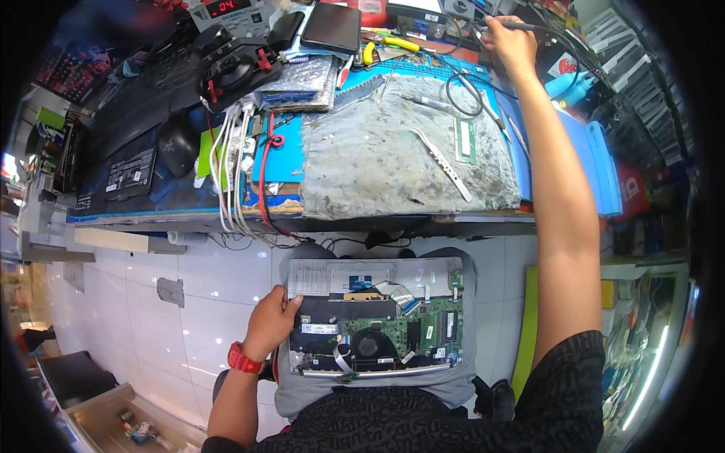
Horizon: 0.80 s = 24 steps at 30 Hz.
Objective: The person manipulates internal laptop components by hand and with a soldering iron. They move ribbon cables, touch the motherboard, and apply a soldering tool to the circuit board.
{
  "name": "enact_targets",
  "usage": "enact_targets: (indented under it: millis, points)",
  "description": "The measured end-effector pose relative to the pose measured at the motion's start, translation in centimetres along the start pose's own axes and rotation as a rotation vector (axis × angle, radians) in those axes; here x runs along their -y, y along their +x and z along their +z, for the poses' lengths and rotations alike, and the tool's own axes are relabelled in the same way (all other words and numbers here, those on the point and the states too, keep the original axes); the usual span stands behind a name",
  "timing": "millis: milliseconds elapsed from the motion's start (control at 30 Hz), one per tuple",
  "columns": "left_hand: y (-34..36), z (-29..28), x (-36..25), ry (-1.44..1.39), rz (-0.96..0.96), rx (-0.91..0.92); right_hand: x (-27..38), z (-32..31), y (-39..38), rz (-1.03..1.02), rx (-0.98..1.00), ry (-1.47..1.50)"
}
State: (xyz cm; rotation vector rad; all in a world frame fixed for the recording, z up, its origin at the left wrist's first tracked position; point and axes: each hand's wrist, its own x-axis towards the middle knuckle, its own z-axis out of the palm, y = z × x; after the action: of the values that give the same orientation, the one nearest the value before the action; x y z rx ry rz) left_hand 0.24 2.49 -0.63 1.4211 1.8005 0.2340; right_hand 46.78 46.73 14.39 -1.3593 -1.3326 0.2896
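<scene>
An opened laptop base (375,321) lies across my lap, its green circuit board, round fan and white ribbon cables exposed. My left hand (270,323), with a red watch at the wrist, is closed on the laptop's left edge, thumb on top. Stretched out to the far right of the bench, my right hand (513,45) has its fingers closed around a slim dark pen-shaped tool (519,26); its exact kind is unclear. On the grey cloth (355,151) lie white tweezers (442,166) and a green memory module (465,140).
Yellow-handled pliers (393,44) and a looped black cable lie behind the cloth. White cables (226,174) hang over the bench's front edge beside a black mouse (177,142) and a battery (131,174). A blue folder (574,166) lies under my right arm. An open drawer (128,415) is low at left.
</scene>
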Motion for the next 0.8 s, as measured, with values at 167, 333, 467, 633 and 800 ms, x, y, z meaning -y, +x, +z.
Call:
enact_targets:
  millis: [167,333,467,633,800]
  points:
    - [0.2,0.0,0.1,-0.046,0.010,0.004,0.7,1.0,-0.2,-0.212,0.019,-0.379]
    - [0.2,0.0,-0.1,-0.021,0.017,-0.001,0.2,2.7,1.1,-0.387,-0.059,-0.623]
    - [0.2,-0.2,-0.1,-0.022,0.012,0.004,-1.0,2.5,2.5,-0.587,0.188,-1.251]
    - [0.3,0.0,0.0,-0.044,0.020,-0.013,0.9,0.7,0.5,-0.722,0.132,-1.142]
    - [0.1,-0.1,0.0,-0.011,0.014,-0.010,4.4,-0.6,0.4,-0.367,0.016,-0.762]
